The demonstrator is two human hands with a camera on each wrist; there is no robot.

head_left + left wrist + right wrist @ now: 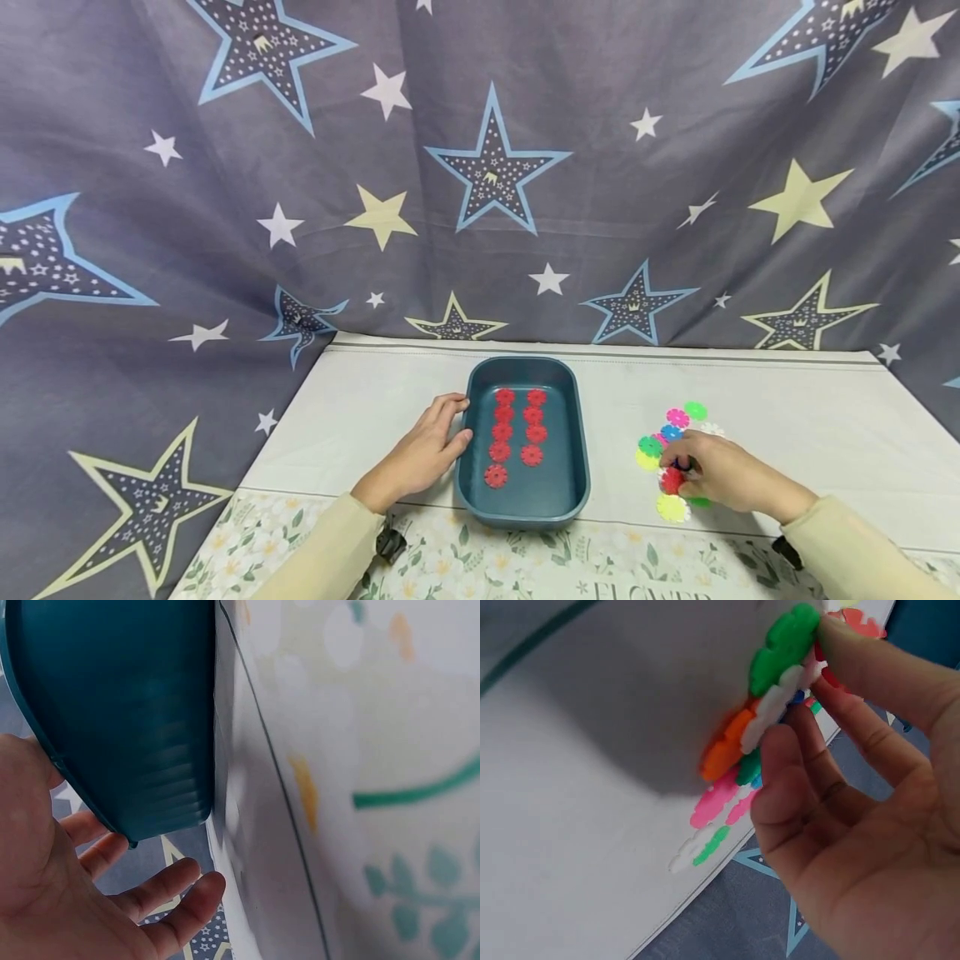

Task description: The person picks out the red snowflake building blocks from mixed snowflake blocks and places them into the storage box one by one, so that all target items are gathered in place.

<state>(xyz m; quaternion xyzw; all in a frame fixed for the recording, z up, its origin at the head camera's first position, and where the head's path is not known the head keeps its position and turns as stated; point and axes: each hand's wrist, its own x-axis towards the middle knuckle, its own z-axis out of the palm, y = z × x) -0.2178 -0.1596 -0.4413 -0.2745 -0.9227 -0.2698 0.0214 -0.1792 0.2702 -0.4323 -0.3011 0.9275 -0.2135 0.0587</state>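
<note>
A deep teal tray (558, 492) stands on the table, with several red notched plastic discs (502, 432) lying inside in two columns. My left hand (420, 450) rests at its left side, thumb and fingertips touching the rim. Seen from the left wrist, the fingers (176, 889) are loosely bent and the outer two stand free of the tray. To the right of the tray, my right hand (723, 471) pinches a red disc (671, 480) between thumb and index finger. Close under those fingertips in the right wrist view lie green (784, 649), white (771, 711) and orange (726, 746) discs.
Around the right hand is a loose pile of discs, among them pink (677, 417), blue (671, 432) and yellow (671, 508) ones. A pale cloth (390, 367) with a flowered front covers the table. A grey curtain (600, 217) with stars hangs behind.
</note>
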